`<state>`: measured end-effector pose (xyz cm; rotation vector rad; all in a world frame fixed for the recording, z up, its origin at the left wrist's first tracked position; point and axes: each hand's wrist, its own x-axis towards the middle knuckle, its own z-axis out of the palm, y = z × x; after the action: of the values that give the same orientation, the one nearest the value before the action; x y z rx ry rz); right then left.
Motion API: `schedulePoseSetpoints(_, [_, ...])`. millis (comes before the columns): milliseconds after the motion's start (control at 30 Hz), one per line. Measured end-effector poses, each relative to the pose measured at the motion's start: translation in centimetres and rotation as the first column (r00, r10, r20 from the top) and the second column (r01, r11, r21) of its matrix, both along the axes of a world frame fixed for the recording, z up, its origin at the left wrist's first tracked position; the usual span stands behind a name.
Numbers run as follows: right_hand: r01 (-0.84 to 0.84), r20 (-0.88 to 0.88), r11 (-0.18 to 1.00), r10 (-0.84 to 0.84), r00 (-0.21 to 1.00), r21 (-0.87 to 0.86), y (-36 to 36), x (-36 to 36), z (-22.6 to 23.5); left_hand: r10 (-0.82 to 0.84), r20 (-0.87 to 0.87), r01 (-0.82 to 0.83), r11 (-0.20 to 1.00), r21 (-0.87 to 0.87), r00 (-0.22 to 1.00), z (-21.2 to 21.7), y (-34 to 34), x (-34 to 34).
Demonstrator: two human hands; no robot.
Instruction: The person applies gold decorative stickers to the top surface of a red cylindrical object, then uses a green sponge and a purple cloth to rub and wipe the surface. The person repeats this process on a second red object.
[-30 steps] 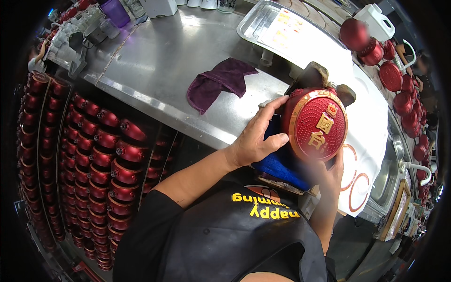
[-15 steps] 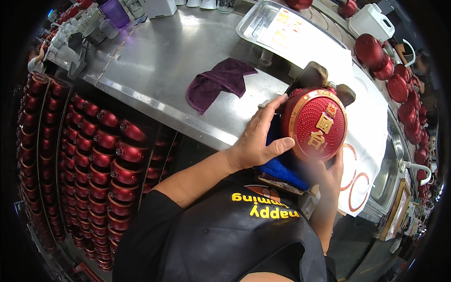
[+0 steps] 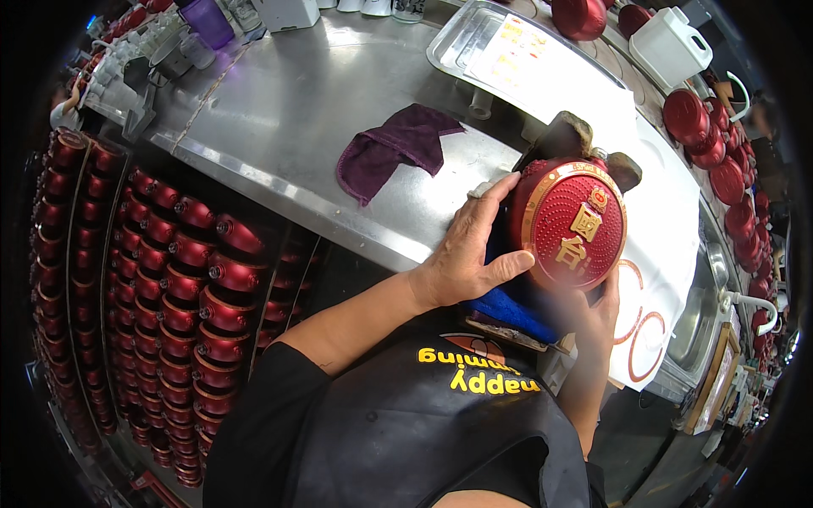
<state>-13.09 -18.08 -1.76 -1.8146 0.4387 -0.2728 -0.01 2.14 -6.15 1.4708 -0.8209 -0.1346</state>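
Note:
A round red bottle [image 3: 580, 224] with a dotted face, raised gold characters and a gold rim band stands tilted toward me. My left hand [image 3: 474, 254] clasps its left side, thumb on the gold rim and fingers reaching round behind. At the lower right edge my right hand [image 3: 600, 317] grips it too; a blurred patch hides part of that hand. Beneath the bottle lies a blue cloth pad [image 3: 512, 315]. Two dark rounded blocks, one a larger block [image 3: 569, 134] and one a smaller block [image 3: 624, 171], sit behind the bottle's top.
A purple cloth [image 3: 394, 152] lies on the steel table [image 3: 296, 93]. Red-gold rings [image 3: 648, 347] rest on white sheeting at right. Beyond are a metal tray [image 3: 453, 46], a white jug [image 3: 671, 46] and a curved row of red bottles [image 3: 727, 179]. Stacked red bottles [image 3: 224, 313] fill the left.
The row of red bottles along the far right has shifted, curving rightward and nearer, and another has come further into view at the top. My hands and the held bottle stay almost still.

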Motion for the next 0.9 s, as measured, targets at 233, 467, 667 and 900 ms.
schedulePoseSetpoints(233, [0.002,0.002,1.000,-0.002,1.000,0.022,0.16,0.01,0.11,0.057,0.065,-0.064,0.992,0.113,0.996,0.50,-0.31,-0.24])
schedulePoseSetpoints(467, [-0.017,0.013,0.999,0.016,1.000,0.048,-0.03,-0.02,-0.11,0.038,0.049,-0.042,0.995,0.086,0.998,0.40,-0.28,-0.17])
schedulePoseSetpoints(667, [-0.016,0.002,0.999,0.016,1.000,0.033,-0.04,0.02,-0.06,0.038,0.066,-0.045,0.994,0.098,0.997,0.34,-0.24,-0.20])
schedulePoseSetpoints(900, [-0.004,-0.022,1.000,0.004,1.000,0.004,-0.05,-0.03,-0.08,0.054,0.120,-0.067,0.992,0.106,0.991,-0.01,-0.36,-0.06])
